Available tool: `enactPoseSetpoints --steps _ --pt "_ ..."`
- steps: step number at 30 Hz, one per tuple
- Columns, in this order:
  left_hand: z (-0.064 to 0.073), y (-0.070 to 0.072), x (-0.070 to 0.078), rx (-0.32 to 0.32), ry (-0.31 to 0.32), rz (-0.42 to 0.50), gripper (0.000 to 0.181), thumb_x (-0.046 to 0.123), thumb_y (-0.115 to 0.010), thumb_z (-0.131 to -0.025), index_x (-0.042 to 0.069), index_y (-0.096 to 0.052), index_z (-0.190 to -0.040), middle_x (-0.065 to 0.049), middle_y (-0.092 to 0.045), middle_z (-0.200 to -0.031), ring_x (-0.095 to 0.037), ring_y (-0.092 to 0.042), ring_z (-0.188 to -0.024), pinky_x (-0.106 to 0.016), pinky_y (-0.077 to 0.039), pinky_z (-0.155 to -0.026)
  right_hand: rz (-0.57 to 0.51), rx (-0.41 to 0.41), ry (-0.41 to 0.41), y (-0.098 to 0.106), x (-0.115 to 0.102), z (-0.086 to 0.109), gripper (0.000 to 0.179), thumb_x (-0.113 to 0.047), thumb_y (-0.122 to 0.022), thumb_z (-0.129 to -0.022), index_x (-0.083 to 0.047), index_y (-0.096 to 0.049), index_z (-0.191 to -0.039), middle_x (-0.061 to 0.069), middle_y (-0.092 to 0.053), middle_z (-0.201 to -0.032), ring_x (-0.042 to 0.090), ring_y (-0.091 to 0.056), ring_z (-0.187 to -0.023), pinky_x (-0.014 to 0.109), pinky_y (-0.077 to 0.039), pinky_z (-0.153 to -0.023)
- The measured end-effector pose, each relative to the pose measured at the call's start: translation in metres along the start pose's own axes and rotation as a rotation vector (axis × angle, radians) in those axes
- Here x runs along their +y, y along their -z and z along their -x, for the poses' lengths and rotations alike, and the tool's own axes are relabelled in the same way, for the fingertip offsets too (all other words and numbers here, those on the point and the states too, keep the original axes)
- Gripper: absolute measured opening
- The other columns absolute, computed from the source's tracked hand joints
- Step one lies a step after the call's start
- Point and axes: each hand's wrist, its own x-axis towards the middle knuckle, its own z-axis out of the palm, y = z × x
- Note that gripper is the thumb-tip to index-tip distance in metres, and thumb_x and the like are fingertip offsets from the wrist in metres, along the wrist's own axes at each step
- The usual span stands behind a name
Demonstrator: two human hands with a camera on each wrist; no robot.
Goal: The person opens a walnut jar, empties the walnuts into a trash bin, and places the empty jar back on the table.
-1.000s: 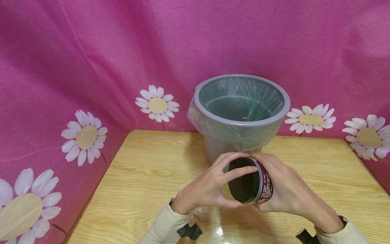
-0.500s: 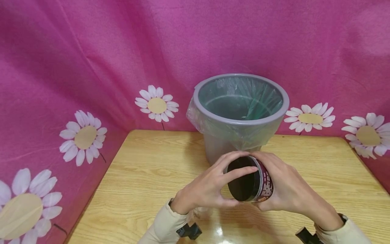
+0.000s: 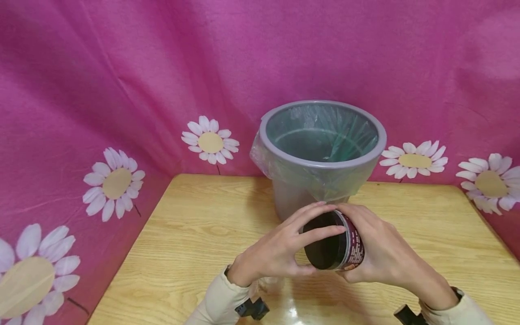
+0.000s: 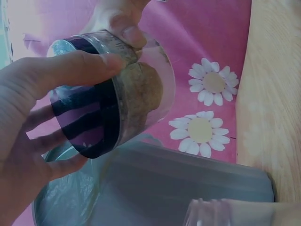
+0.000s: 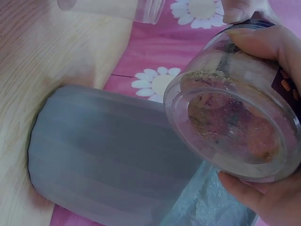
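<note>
Both hands hold a clear plastic jar [image 3: 354, 247], tipped on its side above the table in the head view. Its glossy black lid [image 3: 322, 253] faces left, and a dark printed label wraps the body. My left hand [image 3: 276, 250] spans the lid, one finger lying across its face and the thumb at its lower edge. My right hand [image 3: 386, 250] grips the body from the right. Brownish residue coats the inside of the jar [image 5: 225, 117] in the right wrist view. The left wrist view shows the lid [image 4: 106, 117] still against the jar's rim.
A grey bin [image 3: 284, 205] with a translucent green liner [image 3: 325, 180] stands behind the hands on the wooden table [image 3: 203, 225]. Another clear plastic container [image 4: 207, 214] lies near the left forearm. A pink flowered cloth [image 3: 243, 54] hangs behind.
The left hand's fingers have shifted slightly on the lid, with the thumb tip drawn a little left. The jar, right hand and bin stay nearly where they were.
</note>
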Motion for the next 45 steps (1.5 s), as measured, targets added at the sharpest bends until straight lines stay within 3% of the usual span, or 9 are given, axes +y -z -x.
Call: enactPoseSetpoints --steps 6,14,22,31,39,45 --pt "0.0021 0.0007 0.0012 -0.016 0.054 -0.008 0.089 0.034 -0.086 -0.07 0.016 -0.04 -0.144 -0.01 -0.024 -0.153 -0.019 -0.022 -0.141 -0.026 -0.024 -0.113 0.01 0.0 0.011 -0.0019 -0.0002 0.0 0.113 -0.031 -0.092 -0.035 -0.005 -0.047 -0.135 0.007 -0.058 -0.123 0.022 -0.056 -0.108 0.047 -0.055 -0.077" --pt "0.0041 0.0006 -0.0012 -0.006 0.029 0.003 0.087 0.03 -0.088 -0.068 0.015 -0.043 -0.142 -0.011 -0.023 -0.153 -0.021 -0.02 -0.143 -0.03 -0.023 -0.114 0.02 0.005 0.013 -0.0045 0.0004 -0.0009 0.114 -0.032 -0.092 -0.034 -0.005 -0.047 -0.135 0.008 -0.058 -0.123 0.023 -0.056 -0.109 0.048 -0.054 -0.079" --pt "0.0063 -0.0003 -0.0004 0.014 0.09 0.018 0.089 0.042 -0.085 -0.07 0.018 -0.041 -0.144 -0.009 -0.025 -0.153 -0.019 -0.024 -0.14 -0.028 -0.027 -0.112 0.011 0.005 0.009 -0.0063 0.0023 -0.001 0.113 -0.033 -0.091 -0.035 -0.005 -0.048 -0.136 0.005 -0.058 -0.122 0.021 -0.055 -0.11 0.047 -0.053 -0.082" --pt "0.0052 0.0004 -0.0014 -0.026 0.063 0.022 0.087 0.03 -0.087 -0.07 0.016 -0.042 -0.143 -0.009 -0.022 -0.154 -0.018 -0.021 -0.142 -0.025 -0.025 -0.112 0.014 0.003 -0.001 -0.0071 0.0042 -0.0002 0.113 -0.032 -0.091 -0.033 -0.004 -0.048 -0.134 0.008 -0.058 -0.122 0.021 -0.055 -0.109 0.046 -0.053 -0.081" --pt "0.006 -0.001 -0.0008 -0.004 0.1 0.001 0.092 0.042 -0.086 -0.069 0.018 -0.04 -0.145 -0.009 -0.025 -0.154 -0.017 -0.024 -0.141 -0.026 -0.027 -0.112 0.015 0.0 0.004 -0.0081 0.0045 0.0002 0.114 -0.031 -0.091 -0.034 -0.006 -0.047 -0.136 0.005 -0.057 -0.123 0.021 -0.054 -0.11 0.046 -0.053 -0.08" --pt "0.0059 -0.0018 -0.0023 -0.027 0.058 0.014 0.085 0.028 -0.084 -0.071 0.016 -0.041 -0.144 -0.011 -0.02 -0.155 -0.02 -0.019 -0.143 -0.027 -0.024 -0.113 0.007 0.0 -0.004 -0.0087 0.0049 -0.0001 0.113 -0.031 -0.091 -0.033 -0.004 -0.048 -0.134 0.007 -0.058 -0.122 0.021 -0.055 -0.109 0.046 -0.053 -0.08"
